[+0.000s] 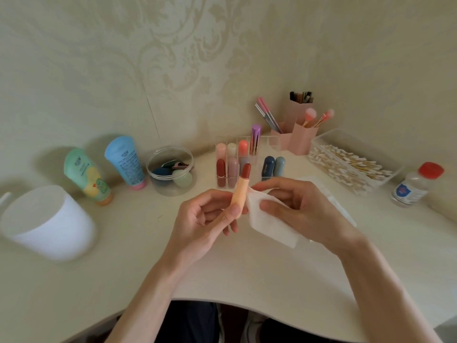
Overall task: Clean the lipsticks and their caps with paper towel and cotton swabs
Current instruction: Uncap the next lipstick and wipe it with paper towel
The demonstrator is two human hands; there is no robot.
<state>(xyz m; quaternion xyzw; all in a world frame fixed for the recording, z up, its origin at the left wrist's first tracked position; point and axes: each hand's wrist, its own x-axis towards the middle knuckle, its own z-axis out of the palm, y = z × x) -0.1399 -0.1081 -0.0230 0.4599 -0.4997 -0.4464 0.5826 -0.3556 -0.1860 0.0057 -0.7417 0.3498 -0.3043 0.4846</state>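
The scene is taken in by a single head-worn view, placed above the near edge of the table (pixel 247 280) and aimed forward and down. The left hand (pixel 205 219) and right hand (pixel 304 209) are framed close at centre (straight lines are bent toward the borders), and the far half is filled by the wall (pixel 99 58).

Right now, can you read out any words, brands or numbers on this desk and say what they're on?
No text here reads clearly.
Green tube: print beside a cartoon, too blurred.
Blue tube: small print, too blurred.
Red-capped bottle: blue and red label, too blurred.
Dark blue lipstick case: gold mark, too small.
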